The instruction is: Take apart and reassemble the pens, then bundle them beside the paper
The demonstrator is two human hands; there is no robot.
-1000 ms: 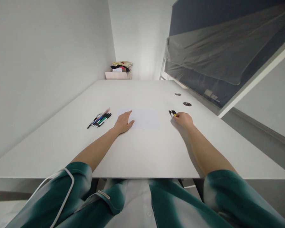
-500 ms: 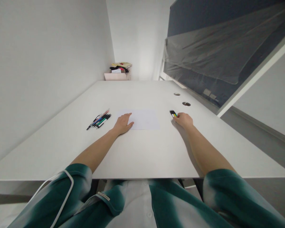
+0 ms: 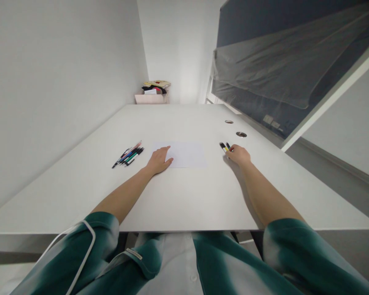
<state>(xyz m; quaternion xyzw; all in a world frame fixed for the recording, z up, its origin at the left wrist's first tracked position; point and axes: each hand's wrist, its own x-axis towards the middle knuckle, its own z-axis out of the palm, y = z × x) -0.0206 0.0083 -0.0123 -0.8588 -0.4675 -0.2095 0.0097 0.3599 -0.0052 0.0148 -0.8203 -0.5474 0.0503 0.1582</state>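
A sheet of white paper [image 3: 189,155] lies flat on the table. My left hand [image 3: 158,160] rests on its left edge, fingers extended and thumb spread apart. Off to the right of the paper, my right hand [image 3: 240,155] is low over the table with its fingers closed on a dark-ended marker [image 3: 228,145], most of which the fingers hide. Just left of that one, and apart from it, lies a marker with a black end and a yellow band [image 3: 223,146]; its near end is close to my fingertips.
A pile of several pens and markers [image 3: 128,157] lies on the white table [image 3: 184,196] to the left. Two round metal-rimmed holes [image 3: 241,134] are set near the right edge. A pale box with folded items [image 3: 152,98] stands beyond the far edge. A dark plastic-covered panel [image 3: 264,69] rises at right.
At my right fingertips, the markers that were bunched together now show a gap, the dark-ended one shifted right. My right hand moved slightly right. My left hand stayed still.
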